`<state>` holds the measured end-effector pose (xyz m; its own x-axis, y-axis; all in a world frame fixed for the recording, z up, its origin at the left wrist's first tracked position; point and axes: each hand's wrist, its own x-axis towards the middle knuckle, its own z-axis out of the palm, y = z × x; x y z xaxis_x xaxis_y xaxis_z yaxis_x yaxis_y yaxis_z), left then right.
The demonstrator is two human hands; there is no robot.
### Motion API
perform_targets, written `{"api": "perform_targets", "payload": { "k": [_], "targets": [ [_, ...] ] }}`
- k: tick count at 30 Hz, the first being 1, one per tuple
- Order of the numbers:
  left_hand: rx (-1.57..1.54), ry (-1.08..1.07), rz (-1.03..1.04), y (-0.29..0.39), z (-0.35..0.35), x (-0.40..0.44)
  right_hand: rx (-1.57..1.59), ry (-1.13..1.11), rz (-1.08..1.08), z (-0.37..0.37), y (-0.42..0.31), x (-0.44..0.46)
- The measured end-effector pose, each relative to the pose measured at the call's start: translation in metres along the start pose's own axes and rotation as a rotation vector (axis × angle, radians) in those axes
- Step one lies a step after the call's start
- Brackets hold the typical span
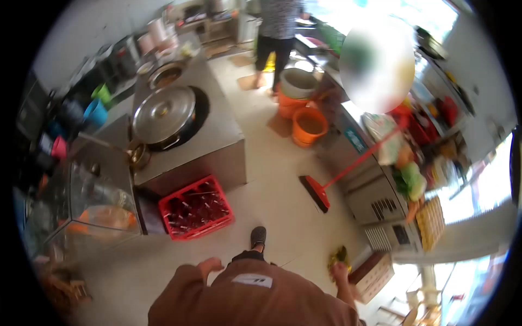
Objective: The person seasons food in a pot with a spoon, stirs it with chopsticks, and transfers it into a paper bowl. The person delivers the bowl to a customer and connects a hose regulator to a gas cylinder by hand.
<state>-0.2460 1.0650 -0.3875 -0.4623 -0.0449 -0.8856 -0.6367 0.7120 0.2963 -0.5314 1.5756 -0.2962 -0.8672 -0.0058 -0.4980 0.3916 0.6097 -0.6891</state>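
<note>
My left hand (209,267) hangs in front of my brown top with its fingers loosely apart and nothing visible in it. Low on the right, my right hand (341,271) is closed at a crumpled, shiny yellow-and-dark packet (339,255), which seems to be in its grip; blur hides the finger detail. Closest to my left hand is a red crate (202,234) of bottles on the floor. A cardboard box (375,276) stands just right of my right hand.
A large lidded pot (163,115) sits on the steel stove (225,136). Ahead, a red broom (324,187) leans on the right-hand counter (356,185). Orange buckets (309,127) stand on the floor farther off, near another person (277,32). Egg trays (430,220) rest by the counter.
</note>
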Motion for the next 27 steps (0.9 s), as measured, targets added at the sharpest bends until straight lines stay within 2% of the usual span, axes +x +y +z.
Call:
{"api": "perform_targets", "payload": {
  "k": [1, 2, 3, 4, 5, 6, 9, 13, 15, 17, 20, 22, 23, 27],
  "targets": [
    [0.138, -0.006, 0.064, 0.001, -0.019, 0.041, -0.01, -0.143, 0.087, 0.005, 0.002, 0.004],
    [0.11, 0.136, 0.096, 0.018, -0.055, 0.057, -0.134, -0.302, 0.058, 0.003, -0.003, 0.01],
    [-0.02, 0.365, 0.239, 0.031, -0.089, 0.077, -0.252, -0.457, 0.009, 0.002, -0.017, 0.012],
    [-0.215, 0.558, 0.224, 0.084, -0.159, 0.043, -0.346, -0.555, -0.004, 0.006, -0.03, 0.023],
    [-0.304, 0.522, 0.145, 0.094, -0.193, 0.075, -0.403, -0.606, 0.0, 0.01, -0.046, 0.045],
    [-0.266, 0.599, 0.19, 0.121, -0.24, 0.078, -0.418, -0.613, 0.053, 0.018, -0.06, 0.069],
    [-0.437, 0.813, 0.321, 0.188, -0.357, 0.074, -0.4, -0.588, 0.145, 0.035, -0.11, 0.167],
    [-0.437, 0.891, 0.381, 0.235, -0.452, 0.109, -0.355, -0.547, 0.153, 0.048, -0.169, 0.323],
    [-0.365, 0.86, 0.187, 0.248, -0.47, 0.119, -0.326, -0.504, 0.131, 0.05, -0.207, 0.406],
    [-0.418, 0.762, 0.188, 0.255, -0.48, 0.148, -0.294, -0.428, 0.055, 0.054, -0.262, 0.494],
    [-0.469, 0.745, 0.213, 0.288, -0.534, 0.125, -0.111, -0.251, -0.134, 0.08, -0.412, 0.599],
    [-0.591, 0.786, 0.217, 0.291, -0.569, 0.137, 0.096, -0.375, -0.255, 0.098, -0.516, 0.655],
    [-0.604, 0.787, 0.221, 0.29, -0.589, 0.148, 0.072, -0.316, -0.229, 0.111, -0.582, 0.649],
    [-0.664, 0.766, 0.134, 0.265, -0.683, 0.192, -0.037, -0.349, -0.361, 0.174, -0.684, 0.722]
  ]
}}
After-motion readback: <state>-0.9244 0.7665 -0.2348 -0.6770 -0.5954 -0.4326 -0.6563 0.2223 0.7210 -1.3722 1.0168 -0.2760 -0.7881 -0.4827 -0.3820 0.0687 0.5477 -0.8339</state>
